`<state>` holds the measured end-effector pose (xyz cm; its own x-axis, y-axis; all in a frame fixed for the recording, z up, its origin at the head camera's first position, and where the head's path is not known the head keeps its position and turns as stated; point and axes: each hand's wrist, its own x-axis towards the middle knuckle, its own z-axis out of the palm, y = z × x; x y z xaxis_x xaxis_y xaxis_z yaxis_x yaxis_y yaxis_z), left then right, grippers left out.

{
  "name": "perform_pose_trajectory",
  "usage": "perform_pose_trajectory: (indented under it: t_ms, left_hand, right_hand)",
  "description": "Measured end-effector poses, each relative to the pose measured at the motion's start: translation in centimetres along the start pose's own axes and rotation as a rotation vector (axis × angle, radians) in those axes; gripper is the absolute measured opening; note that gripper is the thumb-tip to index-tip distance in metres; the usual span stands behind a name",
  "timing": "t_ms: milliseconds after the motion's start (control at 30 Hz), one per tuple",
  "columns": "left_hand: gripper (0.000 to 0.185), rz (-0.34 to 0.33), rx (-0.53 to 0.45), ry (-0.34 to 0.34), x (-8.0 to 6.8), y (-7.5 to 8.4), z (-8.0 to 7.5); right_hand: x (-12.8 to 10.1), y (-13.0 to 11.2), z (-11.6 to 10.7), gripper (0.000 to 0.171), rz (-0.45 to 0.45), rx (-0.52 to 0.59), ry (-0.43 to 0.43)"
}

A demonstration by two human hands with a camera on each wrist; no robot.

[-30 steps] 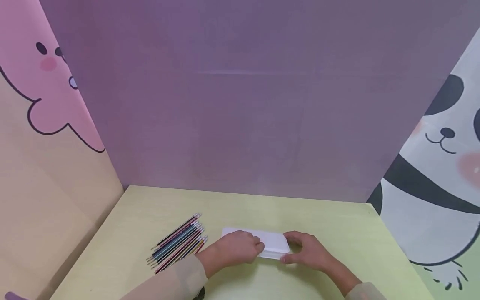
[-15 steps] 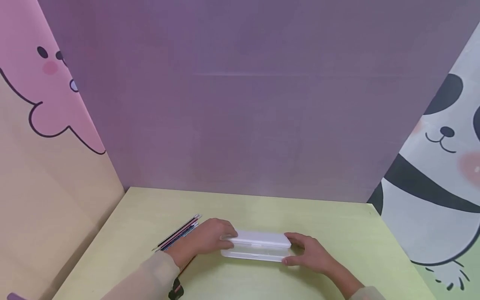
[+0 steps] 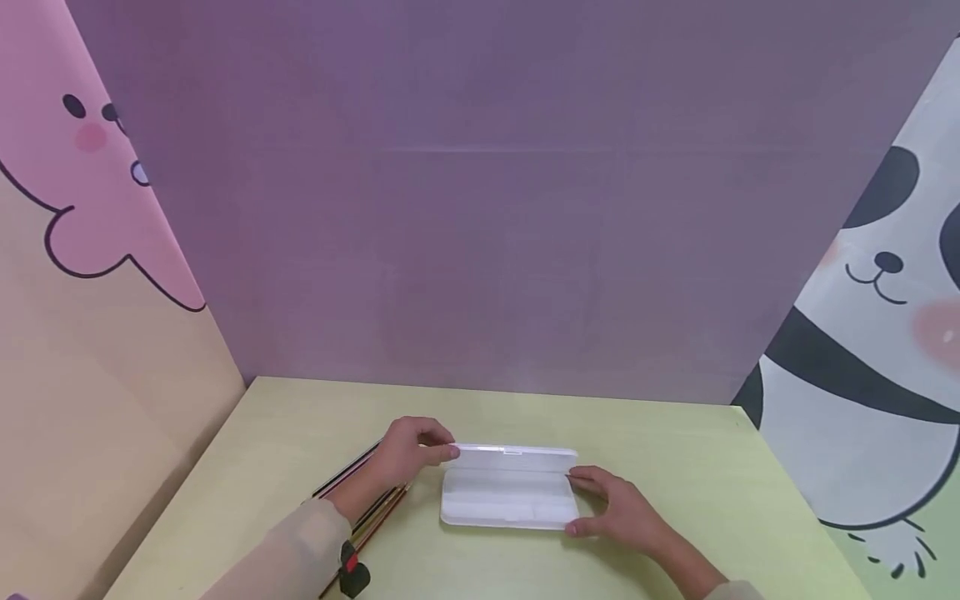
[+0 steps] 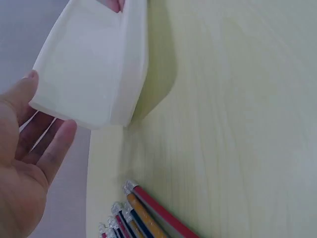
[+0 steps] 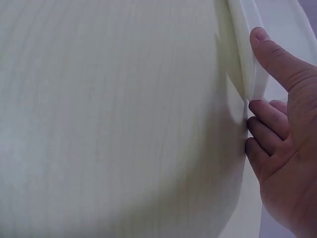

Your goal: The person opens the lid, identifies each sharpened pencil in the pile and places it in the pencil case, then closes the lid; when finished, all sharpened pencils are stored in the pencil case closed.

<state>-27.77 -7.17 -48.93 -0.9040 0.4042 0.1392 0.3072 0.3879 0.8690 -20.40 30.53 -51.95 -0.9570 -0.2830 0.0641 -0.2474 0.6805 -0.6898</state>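
Observation:
A white plastic pencil case (image 3: 506, 504) lies on the table with its lid (image 3: 517, 459) raised and leaning back; its inside shows no contents. My left hand (image 3: 411, 450) pinches the lid's left end between thumb and fingers, as the left wrist view also shows on the case (image 4: 81, 64). At the other end, my right hand (image 3: 618, 512) grips the case's right side, thumb at the front corner and fingers behind. Several striped pencils (image 3: 383, 519) lie beneath and beside my left forearm, which partly hides them. Their eraser ends (image 4: 130, 184) point toward the case.
The pale wood-grain table (image 3: 660, 450) stretches around the case. A purple panel (image 3: 495, 250) stands along its back edge, with cartoon-printed walls (image 3: 892, 350) at the sides. A black wrist mount (image 3: 354, 577) hangs under my left sleeve.
My left hand has moved from the case's front to its left end, then back and up, swinging the lid open. My right hand has stayed at the right end.

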Motion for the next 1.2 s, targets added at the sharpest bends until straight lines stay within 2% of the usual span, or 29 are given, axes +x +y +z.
perform_pose_trajectory:
  t_ms: [167, 400, 567, 767, 1000, 1200]
  left_hand:
    - [0.019, -0.081, -0.192, 0.058, 1.4, -0.5, 0.5]
    - [0.017, -0.156, -0.307, 0.115, 2.9, -0.8, 0.8]
    - [0.018, -0.223, -0.324, 0.161, 3.9, -1.1, 1.0]
    - [0.017, -0.301, -0.346, 0.189, 4.6, -1.2, 1.2]
    - [0.014, -0.34, -0.352, 0.183, 4.6, -1.8, 1.1]
    - [0.016, -0.382, -0.327, 0.198, 4.7, -2.0, 0.9]
  right_hand:
    - [0.0, 0.1, 0.3, 0.084, -0.023, -0.056, 0.028]
    - [-0.1, -0.1, 0.5, 0.093, -0.045, -0.136, 0.037]
    - [-0.1, -0.2, 0.7, 0.094, -0.063, -0.166, 0.031]
    - [-0.1, -0.1, 1.1, 0.1, 0.013, -0.173, 0.016]
    - [-0.1, -0.1, 1.5, 0.098, 0.035, -0.2, 0.018]
    - [0.3, -0.4, 1.5, 0.096, 0.005, -0.245, 0.013]
